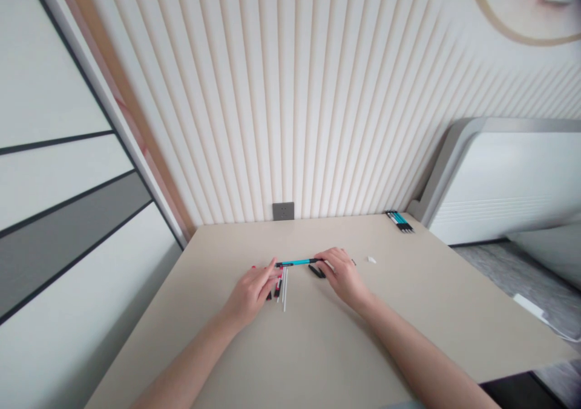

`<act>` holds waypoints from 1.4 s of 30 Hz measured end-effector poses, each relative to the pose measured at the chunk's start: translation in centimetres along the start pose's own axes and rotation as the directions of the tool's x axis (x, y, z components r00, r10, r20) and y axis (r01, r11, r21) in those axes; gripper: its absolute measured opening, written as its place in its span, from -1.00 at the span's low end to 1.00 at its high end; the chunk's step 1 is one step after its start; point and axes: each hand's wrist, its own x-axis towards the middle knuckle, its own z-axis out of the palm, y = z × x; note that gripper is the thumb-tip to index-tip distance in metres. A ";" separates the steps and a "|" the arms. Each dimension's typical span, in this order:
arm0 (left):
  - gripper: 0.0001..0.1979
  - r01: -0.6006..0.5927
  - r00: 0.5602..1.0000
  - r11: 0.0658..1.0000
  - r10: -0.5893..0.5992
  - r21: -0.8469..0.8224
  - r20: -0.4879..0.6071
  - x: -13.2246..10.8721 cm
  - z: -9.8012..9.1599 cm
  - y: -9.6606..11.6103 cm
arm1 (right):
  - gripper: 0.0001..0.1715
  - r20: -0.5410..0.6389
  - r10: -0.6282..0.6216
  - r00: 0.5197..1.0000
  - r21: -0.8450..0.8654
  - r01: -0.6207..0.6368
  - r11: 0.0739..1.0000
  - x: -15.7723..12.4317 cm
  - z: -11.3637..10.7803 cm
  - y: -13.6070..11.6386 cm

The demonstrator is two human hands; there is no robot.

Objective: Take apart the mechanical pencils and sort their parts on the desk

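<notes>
A blue pen with black ends [299, 262] lies level between my two hands, just above the table. The fingers of my left hand [249, 291] close on its left end. My right hand [341, 273] pinches its right end. Under and beside my left hand are thin white sticks [284, 291] and red-and-black pen parts [278, 288], partly hidden by the fingers. Black pieces that look like pen caps [316, 271] lie by my right fingertips, partly covered.
Several blue-and-black pens [399, 221] lie side by side at the table's far right corner. A small white scrap [371, 259] is right of my right hand. The beige table [236, 239] meets a ribbed wall with a dark socket [284, 211]. A bed headboard [503, 173] stands at right.
</notes>
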 end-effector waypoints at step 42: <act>-0.79 -0.115 0.993 0.990 0.113 0.081 0.035 0.5 -1.8 -2.3 | -0.64 -0.391 0.536 0.748 -0.308 -0.655 0.690 1.6 -11.5 16.3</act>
